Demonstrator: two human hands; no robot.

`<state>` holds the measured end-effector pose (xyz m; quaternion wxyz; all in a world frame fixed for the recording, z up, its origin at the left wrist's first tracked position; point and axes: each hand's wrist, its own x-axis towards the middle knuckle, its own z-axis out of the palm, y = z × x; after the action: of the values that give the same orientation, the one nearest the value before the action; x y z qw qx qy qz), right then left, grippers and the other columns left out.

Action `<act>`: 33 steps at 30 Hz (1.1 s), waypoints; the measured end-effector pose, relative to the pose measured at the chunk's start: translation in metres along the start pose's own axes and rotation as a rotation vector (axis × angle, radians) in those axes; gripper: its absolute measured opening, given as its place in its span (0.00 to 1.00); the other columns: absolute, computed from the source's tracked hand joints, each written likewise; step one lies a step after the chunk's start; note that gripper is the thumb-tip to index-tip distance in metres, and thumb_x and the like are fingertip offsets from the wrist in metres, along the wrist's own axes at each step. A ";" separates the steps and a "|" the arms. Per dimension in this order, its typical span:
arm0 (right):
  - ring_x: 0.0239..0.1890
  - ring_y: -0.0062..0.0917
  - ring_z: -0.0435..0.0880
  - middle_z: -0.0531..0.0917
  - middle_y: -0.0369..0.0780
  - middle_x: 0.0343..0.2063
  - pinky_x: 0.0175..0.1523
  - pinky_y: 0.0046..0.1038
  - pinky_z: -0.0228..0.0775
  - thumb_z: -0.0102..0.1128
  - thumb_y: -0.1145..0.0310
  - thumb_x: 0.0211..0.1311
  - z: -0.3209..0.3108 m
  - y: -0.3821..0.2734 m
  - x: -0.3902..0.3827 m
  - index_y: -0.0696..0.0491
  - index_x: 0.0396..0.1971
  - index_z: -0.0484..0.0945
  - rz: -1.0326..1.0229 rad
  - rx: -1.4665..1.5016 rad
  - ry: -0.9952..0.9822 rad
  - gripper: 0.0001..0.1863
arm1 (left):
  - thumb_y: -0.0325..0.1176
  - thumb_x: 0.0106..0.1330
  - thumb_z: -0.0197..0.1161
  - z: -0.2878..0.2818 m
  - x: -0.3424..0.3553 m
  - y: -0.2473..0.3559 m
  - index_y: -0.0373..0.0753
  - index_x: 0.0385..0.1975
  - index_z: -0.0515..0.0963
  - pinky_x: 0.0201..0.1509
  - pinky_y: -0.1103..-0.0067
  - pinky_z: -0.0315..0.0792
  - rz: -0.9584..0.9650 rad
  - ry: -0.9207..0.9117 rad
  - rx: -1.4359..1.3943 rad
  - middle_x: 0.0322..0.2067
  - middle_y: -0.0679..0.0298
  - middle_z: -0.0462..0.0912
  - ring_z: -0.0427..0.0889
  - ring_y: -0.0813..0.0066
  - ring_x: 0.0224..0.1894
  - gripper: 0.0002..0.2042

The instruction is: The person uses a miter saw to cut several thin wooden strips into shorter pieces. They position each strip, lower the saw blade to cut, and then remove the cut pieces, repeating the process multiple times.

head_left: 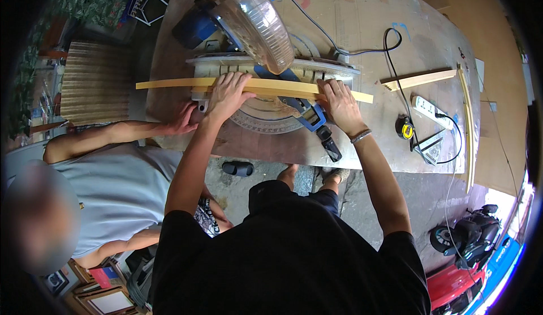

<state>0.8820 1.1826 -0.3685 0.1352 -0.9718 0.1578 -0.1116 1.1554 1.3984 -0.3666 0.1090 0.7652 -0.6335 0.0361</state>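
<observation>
A long, thin yellow wooden strip [175,83] lies crosswise over the bed of a miter saw [263,117]. My left hand [228,97] grips the strip left of the middle, its fingers over the far edge and its thumb on the near side. Nearer the strip's right end, my right hand [342,108], with a band on the wrist, is closed round it. Between my hands, the saw's clear blade guard [266,32] is just beyond the strip. The saw's blue and black front arm and handle [325,139] point toward me. The blade itself cannot be made out.
A co-worker's hand [184,120] rests at the saw's left end, close to my left forearm. To the right are wood pieces [424,80], a tape measure [404,127], a power strip [431,112], a set square [432,148] and a looped black cable [390,46].
</observation>
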 end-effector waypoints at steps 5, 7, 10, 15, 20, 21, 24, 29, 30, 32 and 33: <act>0.51 0.38 0.75 0.75 0.43 0.46 0.57 0.38 0.67 0.64 0.65 0.61 0.003 -0.010 0.013 0.53 0.60 0.70 0.032 -0.028 0.037 0.27 | 0.49 0.59 0.71 -0.003 -0.004 -0.022 0.40 0.56 0.73 0.59 0.63 0.66 -0.108 0.105 0.049 0.50 0.61 0.78 0.75 0.58 0.54 0.29; 0.50 0.39 0.75 0.74 0.44 0.46 0.56 0.38 0.68 0.65 0.66 0.60 0.007 -0.003 0.015 0.54 0.60 0.71 -0.003 0.034 0.069 0.28 | 0.49 0.59 0.72 -0.004 -0.008 -0.016 0.40 0.57 0.73 0.59 0.63 0.66 -0.203 0.291 0.061 0.51 0.61 0.78 0.74 0.57 0.54 0.30; 0.52 0.42 0.75 0.75 0.46 0.46 0.57 0.40 0.69 0.64 0.71 0.60 -0.008 0.004 0.016 0.54 0.58 0.73 -0.004 0.074 0.039 0.25 | 0.44 0.58 0.74 0.016 -0.028 0.000 0.42 0.51 0.78 0.57 0.63 0.67 -0.225 0.407 0.029 0.50 0.62 0.80 0.77 0.58 0.51 0.23; 0.52 0.42 0.75 0.75 0.45 0.47 0.60 0.39 0.70 0.58 0.78 0.55 -0.008 0.017 0.005 0.55 0.55 0.74 0.005 0.117 0.013 0.24 | 0.33 0.61 0.70 0.021 -0.020 0.014 0.43 0.42 0.85 0.48 0.69 0.73 -0.060 0.327 -0.027 0.43 0.68 0.84 0.81 0.65 0.43 0.10; 0.51 0.43 0.77 0.78 0.45 0.46 0.56 0.39 0.73 0.60 0.79 0.58 -0.003 0.003 0.026 0.57 0.54 0.76 -0.080 0.181 0.100 0.22 | 0.26 0.57 0.68 0.014 -0.009 0.003 0.42 0.42 0.85 0.49 0.71 0.74 0.054 0.244 -0.094 0.40 0.69 0.83 0.81 0.67 0.43 0.12; 0.51 0.43 0.78 0.78 0.45 0.45 0.56 0.39 0.73 0.60 0.79 0.58 -0.001 -0.001 0.031 0.57 0.54 0.76 -0.074 0.191 0.099 0.21 | 0.25 0.56 0.68 0.015 -0.007 0.002 0.42 0.42 0.85 0.49 0.71 0.75 0.062 0.228 -0.076 0.40 0.69 0.83 0.81 0.67 0.43 0.13; 0.50 0.42 0.78 0.79 0.45 0.43 0.55 0.39 0.73 0.61 0.76 0.61 0.004 -0.013 0.041 0.57 0.53 0.77 -0.066 0.246 0.160 0.19 | 0.24 0.54 0.67 0.017 -0.001 0.002 0.40 0.42 0.84 0.50 0.70 0.75 0.095 0.220 -0.041 0.38 0.67 0.81 0.80 0.67 0.44 0.14; 0.46 0.41 0.78 0.79 0.44 0.41 0.53 0.39 0.71 0.62 0.74 0.60 0.014 -0.025 0.055 0.56 0.48 0.79 -0.088 0.247 0.212 0.16 | 0.22 0.52 0.65 0.024 -0.001 0.011 0.38 0.44 0.83 0.53 0.69 0.74 0.062 0.228 -0.013 0.39 0.65 0.80 0.79 0.66 0.46 0.17; 0.46 0.41 0.77 0.79 0.43 0.40 0.52 0.39 0.70 0.63 0.74 0.59 0.019 -0.028 0.058 0.56 0.47 0.79 -0.098 0.237 0.221 0.15 | 0.22 0.52 0.65 0.025 -0.002 0.011 0.37 0.45 0.83 0.53 0.69 0.74 0.056 0.231 -0.015 0.40 0.65 0.80 0.79 0.66 0.47 0.17; 0.47 0.37 0.77 0.79 0.41 0.42 0.53 0.37 0.70 0.60 0.73 0.58 0.030 -0.034 0.062 0.54 0.49 0.79 -0.099 0.168 0.226 0.17 | 0.22 0.51 0.64 0.027 -0.004 0.012 0.37 0.46 0.82 0.54 0.69 0.73 0.045 0.239 -0.018 0.40 0.65 0.80 0.79 0.65 0.48 0.18; 0.47 0.35 0.76 0.79 0.39 0.43 0.54 0.36 0.70 0.58 0.72 0.58 0.032 -0.039 0.065 0.53 0.49 0.79 -0.100 0.130 0.231 0.17 | 0.22 0.52 0.64 0.025 -0.003 0.013 0.38 0.46 0.83 0.54 0.69 0.73 0.050 0.244 -0.015 0.40 0.65 0.80 0.79 0.65 0.47 0.18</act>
<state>0.9614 1.2033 -0.3760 0.1729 -0.9483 0.1164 -0.2394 1.1401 1.3934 -0.3898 0.1902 0.7384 -0.6345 0.1269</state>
